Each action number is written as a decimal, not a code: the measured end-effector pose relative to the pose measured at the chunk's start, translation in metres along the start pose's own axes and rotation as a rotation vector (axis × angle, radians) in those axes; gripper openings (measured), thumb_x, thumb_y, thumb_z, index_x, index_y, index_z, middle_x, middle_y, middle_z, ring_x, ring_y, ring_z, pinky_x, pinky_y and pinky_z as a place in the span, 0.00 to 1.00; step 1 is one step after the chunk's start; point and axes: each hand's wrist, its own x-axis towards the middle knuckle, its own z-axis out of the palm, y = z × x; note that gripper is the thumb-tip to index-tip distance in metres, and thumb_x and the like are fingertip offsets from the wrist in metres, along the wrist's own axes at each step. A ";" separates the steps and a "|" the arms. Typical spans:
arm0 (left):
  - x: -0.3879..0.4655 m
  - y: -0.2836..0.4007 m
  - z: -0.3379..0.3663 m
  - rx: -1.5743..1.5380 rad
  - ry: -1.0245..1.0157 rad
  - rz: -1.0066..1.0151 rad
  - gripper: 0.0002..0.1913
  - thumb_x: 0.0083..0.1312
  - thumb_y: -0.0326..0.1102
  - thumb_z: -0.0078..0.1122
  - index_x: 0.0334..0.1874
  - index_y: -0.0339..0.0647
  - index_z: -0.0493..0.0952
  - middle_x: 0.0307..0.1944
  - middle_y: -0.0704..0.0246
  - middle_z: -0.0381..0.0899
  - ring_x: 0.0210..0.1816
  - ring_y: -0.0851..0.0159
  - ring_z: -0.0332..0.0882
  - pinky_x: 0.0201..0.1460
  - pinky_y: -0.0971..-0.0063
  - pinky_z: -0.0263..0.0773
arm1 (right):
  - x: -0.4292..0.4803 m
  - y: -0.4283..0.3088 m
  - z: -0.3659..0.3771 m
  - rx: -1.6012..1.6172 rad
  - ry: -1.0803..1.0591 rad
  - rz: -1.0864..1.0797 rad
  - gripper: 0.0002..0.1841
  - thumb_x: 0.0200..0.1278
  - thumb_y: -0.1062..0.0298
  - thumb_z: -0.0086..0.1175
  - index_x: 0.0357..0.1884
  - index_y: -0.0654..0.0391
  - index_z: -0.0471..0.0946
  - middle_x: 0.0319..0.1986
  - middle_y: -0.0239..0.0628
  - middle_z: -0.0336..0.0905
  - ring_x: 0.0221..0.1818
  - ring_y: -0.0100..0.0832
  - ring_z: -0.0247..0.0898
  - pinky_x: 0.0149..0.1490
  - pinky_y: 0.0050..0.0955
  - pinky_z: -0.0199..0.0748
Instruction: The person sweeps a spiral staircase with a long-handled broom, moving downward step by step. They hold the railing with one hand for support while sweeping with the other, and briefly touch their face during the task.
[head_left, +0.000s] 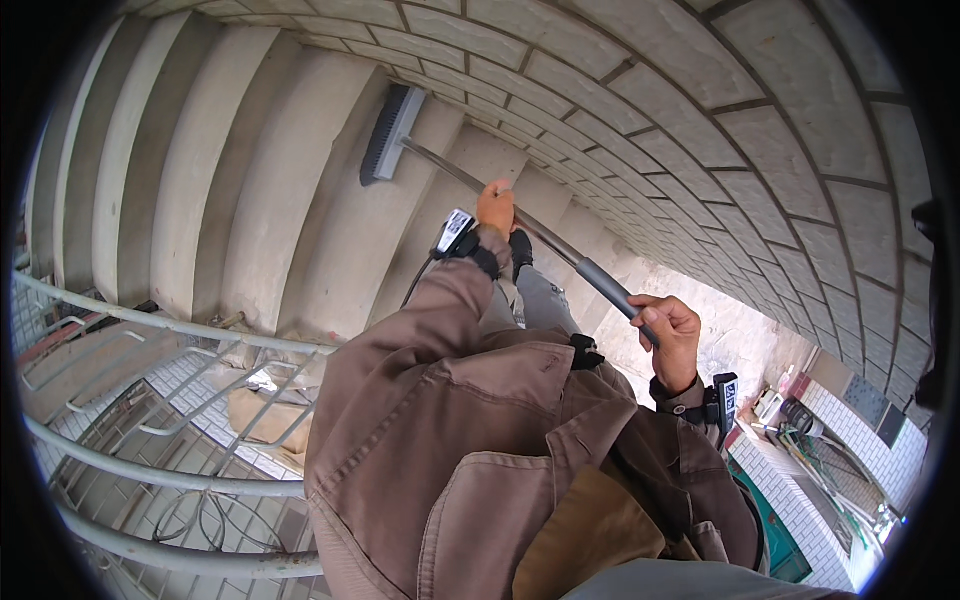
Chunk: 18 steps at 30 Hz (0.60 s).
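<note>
A long-handled push broom spans the stairs, its grey head (397, 135) with dark bristles lying on a concrete step (379, 225) beside the wall. Midway along the metal broom handle (551, 244), my left hand (496, 206) is wrapped around the shaft. My right hand (670, 334) grips the grey sleeve at the handle's upper end, close to my jacket (465, 390). Both wrists carry strapped-on devices. One shoe (521, 247) shows below my left hand; the other foot is mostly hidden.
A tiled brick-pattern wall (660, 127) rises along the right. More concrete steps (202, 150) climb to the upper left. A pale metal railing (172, 319) borders the left side. Beyond the lower landing (690, 289), hoses and other clutter (814, 450) lie at lower right.
</note>
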 end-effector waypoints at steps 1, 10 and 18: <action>0.003 -0.006 0.001 0.005 -0.019 -0.074 0.13 0.57 0.32 0.46 0.44 0.43 0.73 0.18 0.72 0.66 0.15 0.75 0.64 0.10 0.80 0.61 | 0.000 0.002 0.000 -0.004 0.038 -0.026 0.07 0.56 0.73 0.51 0.23 0.64 0.71 0.32 0.49 0.77 0.16 0.18 0.61 0.21 0.15 0.59; -0.051 -0.019 0.023 -0.021 -0.033 -0.032 0.14 0.57 0.31 0.46 0.45 0.43 0.74 0.20 0.71 0.67 0.14 0.72 0.64 0.11 0.76 0.63 | -0.044 -0.013 -0.040 0.009 0.071 -0.104 0.10 0.55 0.69 0.52 0.21 0.64 0.70 0.30 0.51 0.76 0.15 0.21 0.62 0.19 0.17 0.59; -0.023 -0.054 0.033 0.239 -0.049 -0.071 0.10 0.57 0.31 0.46 0.40 0.44 0.74 0.18 0.69 0.71 0.14 0.71 0.68 0.11 0.76 0.63 | -0.039 0.004 -0.028 -0.138 0.183 0.031 0.08 0.56 0.70 0.51 0.22 0.62 0.71 0.31 0.49 0.77 0.14 0.18 0.60 0.19 0.15 0.58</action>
